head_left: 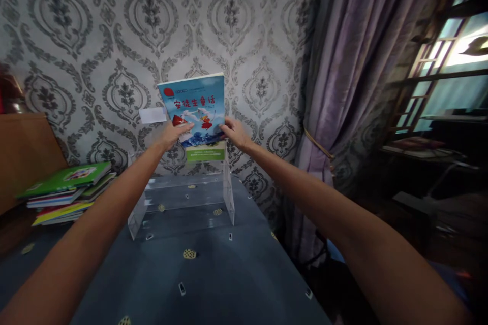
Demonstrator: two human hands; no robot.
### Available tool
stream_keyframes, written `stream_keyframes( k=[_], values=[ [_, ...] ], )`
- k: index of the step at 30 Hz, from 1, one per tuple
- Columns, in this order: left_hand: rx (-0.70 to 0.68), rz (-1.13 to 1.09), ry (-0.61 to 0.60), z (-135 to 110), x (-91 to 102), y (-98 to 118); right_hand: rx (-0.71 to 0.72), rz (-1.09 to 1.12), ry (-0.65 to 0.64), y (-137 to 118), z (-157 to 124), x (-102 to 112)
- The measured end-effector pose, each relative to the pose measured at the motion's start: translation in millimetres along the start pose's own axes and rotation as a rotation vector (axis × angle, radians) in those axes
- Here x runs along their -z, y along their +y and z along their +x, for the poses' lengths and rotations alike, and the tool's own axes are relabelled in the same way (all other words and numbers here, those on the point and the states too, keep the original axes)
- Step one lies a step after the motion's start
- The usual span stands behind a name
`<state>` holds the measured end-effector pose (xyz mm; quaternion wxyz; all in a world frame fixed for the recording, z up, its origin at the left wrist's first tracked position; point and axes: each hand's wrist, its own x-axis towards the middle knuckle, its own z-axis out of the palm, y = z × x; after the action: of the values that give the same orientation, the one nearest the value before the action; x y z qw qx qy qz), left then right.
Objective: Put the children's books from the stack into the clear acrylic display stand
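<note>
Blue, rectangular paper book with red lettering (204, 94) – held up, front cover facing the wearer, long axis roughly upright, top leaning toward 11 o'clock. Book lies between the two grips, so neither hand is nearer: left hand (171, 134) pinches it at 8 o'clock, thumb flat across the cover; right hand (236, 133) pinches the edge at 4. Both closed to the book's thickness; fingers behind hidden. Green strip (206, 154) just under it – part of the book or not, cannot tell. Clear plastic rack with upright side panels (229, 193) at 6, on dark blue patterned tablecloth (213, 284). Stacked colourful books (72, 177), 8 o'clock. Purple cloth curtain (343, 61), 3 o'clock. Grey-and-white damask wall (263, 86) behind.
</note>
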<state>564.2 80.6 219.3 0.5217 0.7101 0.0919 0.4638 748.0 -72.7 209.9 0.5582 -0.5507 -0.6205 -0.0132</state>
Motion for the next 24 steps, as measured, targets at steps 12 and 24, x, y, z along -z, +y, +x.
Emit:
stream_keyframes(
  k=[12, 24],
  values=[
    [0.054, -0.081, 0.051, 1.4, 0.6, -19.1, 0.040, -0.300, 0.039, 7.3, -8.3, -1.8],
    [0.142, 0.041, -0.027, -3.0, 0.6, -16.9, -0.001, -0.383, -0.017, 35.5, -15.7, 1.6]
  ],
)
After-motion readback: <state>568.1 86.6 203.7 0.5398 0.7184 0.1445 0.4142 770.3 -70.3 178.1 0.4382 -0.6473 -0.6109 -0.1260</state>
